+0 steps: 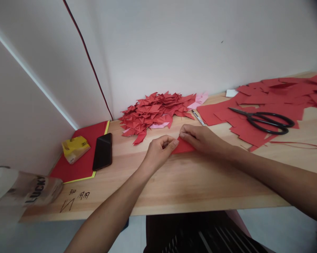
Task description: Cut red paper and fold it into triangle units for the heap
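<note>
While hands pinch red paper, open tabletop reaches its front edge.

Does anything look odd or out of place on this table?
Yes: dark handwriting sits directly on the wooden tabletop near the bottle, an unusual place for notes. A few pink pieces also stand out in and beside the heap of red folded paper. Nothing looks spilled.
</note>
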Demonstrator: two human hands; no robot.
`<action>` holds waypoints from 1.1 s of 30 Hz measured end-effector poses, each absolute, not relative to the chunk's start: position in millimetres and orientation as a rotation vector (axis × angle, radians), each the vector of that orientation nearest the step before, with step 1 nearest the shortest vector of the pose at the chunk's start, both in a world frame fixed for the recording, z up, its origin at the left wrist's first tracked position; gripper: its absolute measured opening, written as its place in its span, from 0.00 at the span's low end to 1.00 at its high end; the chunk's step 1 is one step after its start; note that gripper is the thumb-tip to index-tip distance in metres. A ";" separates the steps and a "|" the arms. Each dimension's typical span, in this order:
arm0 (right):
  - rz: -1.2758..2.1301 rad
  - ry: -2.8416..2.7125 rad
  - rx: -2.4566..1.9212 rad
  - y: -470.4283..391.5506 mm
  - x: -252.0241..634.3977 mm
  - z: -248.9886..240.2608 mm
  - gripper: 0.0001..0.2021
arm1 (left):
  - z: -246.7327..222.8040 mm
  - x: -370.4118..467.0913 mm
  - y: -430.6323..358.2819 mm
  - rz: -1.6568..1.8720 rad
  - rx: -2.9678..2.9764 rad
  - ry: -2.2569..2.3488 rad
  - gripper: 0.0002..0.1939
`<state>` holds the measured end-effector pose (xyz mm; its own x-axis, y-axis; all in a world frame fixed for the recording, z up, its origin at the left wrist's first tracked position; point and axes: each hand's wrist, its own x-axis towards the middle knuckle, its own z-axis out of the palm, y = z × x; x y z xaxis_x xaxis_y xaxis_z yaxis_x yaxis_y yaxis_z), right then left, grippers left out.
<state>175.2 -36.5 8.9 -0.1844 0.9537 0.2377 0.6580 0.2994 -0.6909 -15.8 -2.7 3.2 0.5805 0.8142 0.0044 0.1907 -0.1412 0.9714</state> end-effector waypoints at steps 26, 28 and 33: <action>0.755 -1.934 -1.356 -41.0 172.7 8.5 0.17 | 4.1 -16.8 -5.3 0.760 1.555 0.879 0.16; 0.780 -1.932 -1.340 -40.5 173.4 9.6 0.18 | 5.1 -17.9 -5.3 0.789 1.606 0.893 0.15; 0.929 -1.941 -1.325 -37.4 176.9 11.7 0.21 | 10.3 -19.1 -4.9 0.886 1.658 0.881 0.15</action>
